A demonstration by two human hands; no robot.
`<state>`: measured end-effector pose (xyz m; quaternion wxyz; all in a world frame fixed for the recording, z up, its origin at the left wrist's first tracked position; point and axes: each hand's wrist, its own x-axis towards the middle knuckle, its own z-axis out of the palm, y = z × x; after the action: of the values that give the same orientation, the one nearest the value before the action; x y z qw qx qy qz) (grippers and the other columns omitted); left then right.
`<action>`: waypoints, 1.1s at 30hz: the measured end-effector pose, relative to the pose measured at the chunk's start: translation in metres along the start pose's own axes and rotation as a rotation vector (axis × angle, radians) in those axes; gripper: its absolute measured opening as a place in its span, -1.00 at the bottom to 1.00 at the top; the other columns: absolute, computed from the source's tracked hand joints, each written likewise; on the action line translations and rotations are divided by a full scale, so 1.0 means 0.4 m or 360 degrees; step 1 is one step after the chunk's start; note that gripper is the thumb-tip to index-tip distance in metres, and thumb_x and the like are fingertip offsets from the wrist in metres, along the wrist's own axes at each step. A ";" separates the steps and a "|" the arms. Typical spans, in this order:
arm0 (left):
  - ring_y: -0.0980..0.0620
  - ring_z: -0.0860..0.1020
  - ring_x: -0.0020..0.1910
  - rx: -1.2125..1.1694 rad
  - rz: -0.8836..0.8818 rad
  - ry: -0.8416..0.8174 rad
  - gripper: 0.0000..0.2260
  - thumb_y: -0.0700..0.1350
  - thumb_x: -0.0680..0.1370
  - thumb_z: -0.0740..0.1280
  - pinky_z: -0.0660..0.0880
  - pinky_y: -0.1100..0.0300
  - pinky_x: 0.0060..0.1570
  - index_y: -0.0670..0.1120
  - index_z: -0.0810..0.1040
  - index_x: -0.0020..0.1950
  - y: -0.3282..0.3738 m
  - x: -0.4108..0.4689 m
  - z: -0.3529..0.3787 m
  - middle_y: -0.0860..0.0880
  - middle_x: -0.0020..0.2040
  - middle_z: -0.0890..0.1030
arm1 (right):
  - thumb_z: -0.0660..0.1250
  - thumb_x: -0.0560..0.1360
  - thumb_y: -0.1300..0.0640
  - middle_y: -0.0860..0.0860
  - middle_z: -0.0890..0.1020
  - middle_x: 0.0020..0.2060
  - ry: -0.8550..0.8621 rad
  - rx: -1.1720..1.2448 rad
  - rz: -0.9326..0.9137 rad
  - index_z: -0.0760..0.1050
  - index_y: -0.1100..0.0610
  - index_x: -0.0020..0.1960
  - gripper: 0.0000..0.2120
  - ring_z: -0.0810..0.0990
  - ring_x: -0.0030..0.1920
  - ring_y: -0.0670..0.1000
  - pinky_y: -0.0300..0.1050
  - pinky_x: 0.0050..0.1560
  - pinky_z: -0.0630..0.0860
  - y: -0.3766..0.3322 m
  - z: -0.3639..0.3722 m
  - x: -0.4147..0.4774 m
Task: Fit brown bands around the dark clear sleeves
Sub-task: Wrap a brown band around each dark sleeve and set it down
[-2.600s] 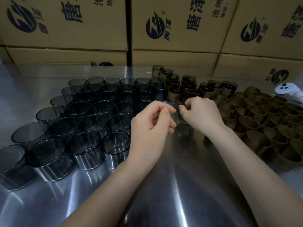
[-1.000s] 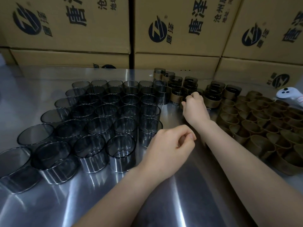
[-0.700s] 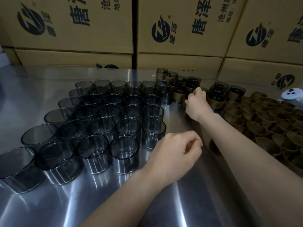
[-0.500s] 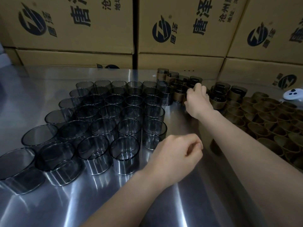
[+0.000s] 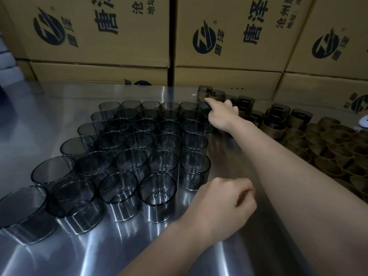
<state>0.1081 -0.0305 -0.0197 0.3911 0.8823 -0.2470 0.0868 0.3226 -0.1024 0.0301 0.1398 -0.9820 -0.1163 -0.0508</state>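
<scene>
**Forefinger stretched to the far banded sleeves**

Head view: the characters "唐泽" and a round dark-blue logo are printed on the cardboard boxes (image 5: 119, 36) stacked behind the steel table (image 5: 229, 255); the smaller print is cut off. The right hand (image 5: 222, 115) is reached far forward, its forefinger (image 5: 208, 101) extended and nothing held; the tip is seen at the farthest of the banded sleeves (image 5: 276, 120), though contact cannot be told. The left hand (image 5: 225, 206) is kept low over the table, fingers curled into a loose fist, nothing seen in it. The dark clear sleeves (image 5: 159, 166) are stood upright in rows on the left, all empty. Loose brown bands (image 5: 328, 152) are massed on the right.
</scene>
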 end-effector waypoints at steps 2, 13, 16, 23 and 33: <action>-0.05 0.46 -0.27 0.0024 0.0014 -0.0018 -0.88 -0.03 0.56 0.22 0.39 0.10 -0.25 0.00 0.51 -0.12 -0.001 0.000 0.001 0.07 -0.34 0.41 | -0.01 0.59 0.23 0.18 0.29 0.47 -0.0057 -0.0019 0.0057 0.05 -0.05 0.58 -0.42 0.12 0.42 0.24 0.17 0.34 0.08 0.000 -0.003 -0.001; -0.04 0.46 -0.26 0.0008 -0.0015 -0.0001 -0.88 -0.02 0.58 0.24 0.30 0.16 -0.26 0.01 0.54 -0.08 -0.013 0.004 0.008 0.04 -0.40 0.37 | 0.13 0.50 0.22 0.11 0.46 0.23 -0.0071 -0.0367 -0.0022 0.56 0.07 0.25 -0.61 0.23 0.30 0.21 0.19 0.27 0.10 -0.008 -0.025 0.014; 0.00 0.48 -0.26 -0.0013 -0.0031 0.0012 -0.84 0.01 0.53 0.20 0.37 0.16 -0.25 0.04 0.56 -0.05 -0.016 0.004 0.011 0.07 -0.40 0.39 | 0.20 0.51 0.20 0.07 0.47 0.05 -0.0038 -0.0325 -0.0057 0.62 0.02 0.15 -0.69 0.25 0.25 0.19 0.16 0.21 0.13 -0.006 -0.026 0.005; -0.01 0.51 -0.27 -0.0083 -0.0043 0.0026 -0.78 0.06 0.49 0.16 0.49 0.08 -0.20 0.05 0.57 -0.06 -0.019 0.004 0.014 0.08 -0.40 0.44 | 0.25 0.55 0.18 0.02 0.56 0.01 -0.0017 -0.0292 -0.0148 0.63 -0.01 0.06 -0.78 0.29 0.18 0.13 0.08 0.07 0.12 0.013 -0.028 -0.028; 0.06 0.48 -0.33 -0.0160 -0.0076 0.0013 -0.79 0.07 0.48 0.17 0.50 0.08 -0.20 0.07 0.58 -0.08 -0.018 0.008 0.015 0.09 -0.40 0.49 | 0.28 0.58 0.12 -0.03 0.47 -0.10 -0.0028 -0.0119 -0.0256 0.59 0.11 -0.02 -0.87 0.40 0.03 0.04 0.12 0.26 0.22 0.035 -0.037 -0.141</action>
<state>0.1141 -0.0318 -0.0273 0.4378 0.8669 -0.2284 0.0685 0.2704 -0.1319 0.0331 0.0975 -0.9744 -0.1941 -0.0574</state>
